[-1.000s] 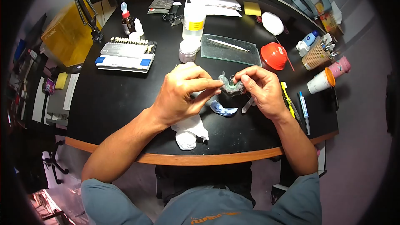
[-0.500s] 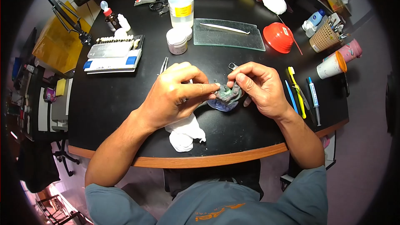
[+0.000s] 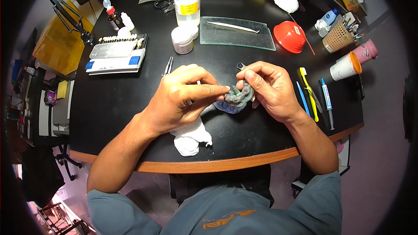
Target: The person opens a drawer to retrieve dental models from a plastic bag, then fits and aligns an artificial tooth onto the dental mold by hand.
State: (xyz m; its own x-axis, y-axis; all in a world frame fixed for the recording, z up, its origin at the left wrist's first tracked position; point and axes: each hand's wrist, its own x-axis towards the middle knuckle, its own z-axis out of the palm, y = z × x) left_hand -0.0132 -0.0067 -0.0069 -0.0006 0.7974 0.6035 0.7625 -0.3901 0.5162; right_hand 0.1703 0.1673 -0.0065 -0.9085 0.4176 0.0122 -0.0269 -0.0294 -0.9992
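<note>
Between my hands, near the middle of the table, is a horseshoe-shaped grey-green dental impression (image 3: 238, 99) with a blue part (image 3: 230, 108) below it. My left hand (image 3: 188, 93) grips its left side between thumb and fingers, the index finger reaching over the top edge. Thumb and fingers of my right hand (image 3: 271, 88) pinch its right side. A small metal loop (image 3: 240, 65) shows just beyond the right fingertips; what it belongs to is hidden. Behind my left hand lie tweezers (image 3: 168, 65), partly covered. A crumpled white cloth (image 3: 190, 139) lies below my left wrist.
Farther back stand a clear bottle (image 3: 187, 8), a white jar (image 3: 182, 41), a glass slab (image 3: 237, 39) with a metal instrument and a red bowl (image 3: 289, 37). A tooth shade box (image 3: 115, 61) lies left. At right are a yellow toothbrush (image 3: 304, 76), a syringe (image 3: 327, 100) and an orange-lidded cup (image 3: 344, 67).
The impression tilts slightly, showing more of its grey-green upper face. Both hands keep their hold, with small finger shifts. The whole view has moved a little.
</note>
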